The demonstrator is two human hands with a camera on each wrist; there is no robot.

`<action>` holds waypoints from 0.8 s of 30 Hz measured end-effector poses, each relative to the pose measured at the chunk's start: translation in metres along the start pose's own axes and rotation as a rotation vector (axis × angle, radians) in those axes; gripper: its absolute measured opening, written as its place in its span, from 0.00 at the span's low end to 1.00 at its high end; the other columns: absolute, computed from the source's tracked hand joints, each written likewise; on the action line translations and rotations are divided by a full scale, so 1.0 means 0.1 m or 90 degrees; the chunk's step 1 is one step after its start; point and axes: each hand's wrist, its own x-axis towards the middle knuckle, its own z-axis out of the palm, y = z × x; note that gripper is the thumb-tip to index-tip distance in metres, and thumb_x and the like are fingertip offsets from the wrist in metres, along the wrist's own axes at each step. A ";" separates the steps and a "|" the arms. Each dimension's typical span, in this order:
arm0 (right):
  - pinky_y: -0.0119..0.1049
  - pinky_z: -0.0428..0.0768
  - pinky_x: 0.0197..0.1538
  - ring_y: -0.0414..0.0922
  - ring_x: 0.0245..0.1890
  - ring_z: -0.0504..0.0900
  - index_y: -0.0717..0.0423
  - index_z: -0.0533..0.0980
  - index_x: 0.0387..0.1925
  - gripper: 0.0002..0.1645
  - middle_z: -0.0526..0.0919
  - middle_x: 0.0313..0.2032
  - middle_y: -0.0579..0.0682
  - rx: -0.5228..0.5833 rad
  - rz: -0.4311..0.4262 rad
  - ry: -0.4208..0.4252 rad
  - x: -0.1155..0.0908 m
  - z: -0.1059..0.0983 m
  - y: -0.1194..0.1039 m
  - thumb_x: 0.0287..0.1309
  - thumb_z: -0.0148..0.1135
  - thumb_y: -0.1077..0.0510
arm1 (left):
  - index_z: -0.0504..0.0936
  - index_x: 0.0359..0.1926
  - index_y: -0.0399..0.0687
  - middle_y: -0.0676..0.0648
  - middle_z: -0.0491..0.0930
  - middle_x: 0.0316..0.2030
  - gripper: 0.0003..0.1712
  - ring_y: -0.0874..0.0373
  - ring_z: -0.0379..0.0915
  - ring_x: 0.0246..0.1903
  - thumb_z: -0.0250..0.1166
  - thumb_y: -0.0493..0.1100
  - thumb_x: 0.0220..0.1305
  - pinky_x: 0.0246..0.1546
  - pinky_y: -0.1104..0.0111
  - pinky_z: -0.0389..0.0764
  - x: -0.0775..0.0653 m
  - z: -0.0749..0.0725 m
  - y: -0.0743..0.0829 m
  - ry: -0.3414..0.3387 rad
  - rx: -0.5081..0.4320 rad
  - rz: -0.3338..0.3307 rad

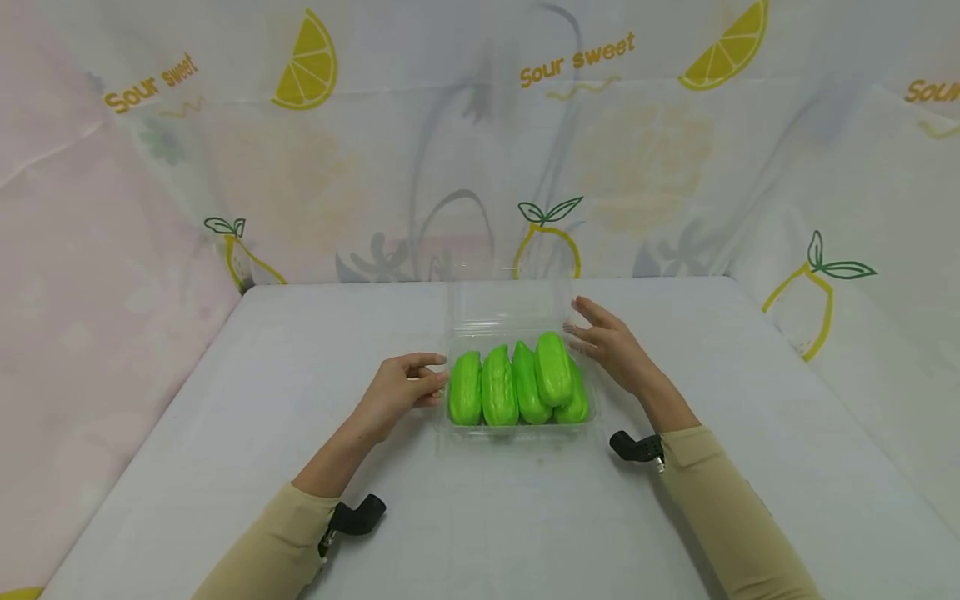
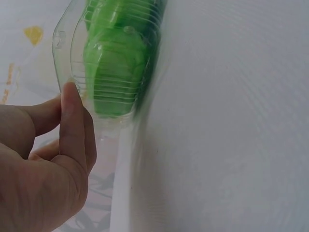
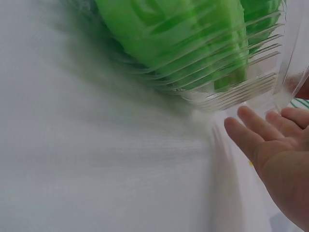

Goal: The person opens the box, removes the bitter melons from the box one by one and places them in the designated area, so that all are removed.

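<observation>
A clear plastic clamshell box lies on the table with its lid raised at the far side. Inside it are several bright green, elongated, ridged pieces that look like toy vegetables; one rests on top of the others at the right. My left hand pinches the box's left rim between thumb and fingers, as the left wrist view shows. At the lid's right side, my right hand has its fingers extended and spread. Its thumb is partly hidden behind the clear plastic in the right wrist view.
A white-covered table surrounds the box. Behind it and at the sides hangs a pale curtain printed with lemons and lettering. Black wrist cameras stick out from both tan sleeves.
</observation>
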 end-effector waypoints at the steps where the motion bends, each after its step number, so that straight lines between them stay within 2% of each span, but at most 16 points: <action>1: 0.39 0.69 0.72 0.61 0.76 0.54 0.55 0.36 0.79 0.41 0.39 0.80 0.54 0.003 0.000 -0.001 -0.01 0.00 0.00 0.74 0.44 0.64 | 0.75 0.63 0.36 0.47 0.80 0.35 0.25 0.63 0.78 0.28 0.65 0.38 0.67 0.33 0.74 0.85 0.00 0.00 0.00 -0.002 -0.001 0.000; 6: 0.29 0.74 0.64 0.62 0.76 0.53 0.59 0.38 0.78 0.40 0.39 0.79 0.56 0.006 0.008 -0.004 -0.03 -0.01 0.02 0.74 0.43 0.64 | 0.74 0.63 0.36 0.46 0.80 0.35 0.25 0.62 0.79 0.29 0.64 0.37 0.67 0.34 0.73 0.86 -0.01 -0.01 0.00 -0.010 -0.004 -0.005; 17: 0.25 0.75 0.60 0.63 0.75 0.55 0.60 0.40 0.78 0.41 0.41 0.79 0.57 0.008 0.024 -0.002 -0.03 -0.01 0.05 0.70 0.42 0.65 | 0.75 0.58 0.32 0.47 0.80 0.35 0.21 0.64 0.79 0.29 0.65 0.37 0.67 0.33 0.74 0.85 -0.03 -0.03 0.00 -0.015 -0.010 -0.002; 18: 0.26 0.75 0.61 0.63 0.75 0.55 0.60 0.40 0.78 0.41 0.41 0.79 0.58 0.003 0.024 -0.002 -0.04 -0.01 0.05 0.70 0.42 0.65 | 0.75 0.58 0.32 0.47 0.80 0.34 0.21 0.64 0.79 0.29 0.64 0.38 0.68 0.33 0.74 0.85 -0.03 -0.03 0.01 -0.017 -0.011 -0.002; 20: 0.34 0.73 0.67 0.63 0.75 0.56 0.60 0.40 0.78 0.40 0.42 0.79 0.58 -0.013 0.026 0.002 -0.05 -0.01 0.05 0.71 0.42 0.64 | 0.75 0.57 0.31 0.48 0.80 0.34 0.21 0.64 0.79 0.29 0.64 0.38 0.68 0.33 0.74 0.85 -0.02 -0.03 0.01 -0.019 -0.013 -0.004; 24: 0.54 0.65 0.73 0.62 0.73 0.61 0.56 0.45 0.78 0.39 0.49 0.78 0.60 -0.114 0.032 0.041 -0.10 -0.01 0.01 0.72 0.47 0.59 | 0.74 0.56 0.31 0.49 0.80 0.33 0.20 0.64 0.79 0.28 0.65 0.37 0.67 0.34 0.74 0.85 -0.02 -0.03 0.01 -0.026 -0.019 -0.006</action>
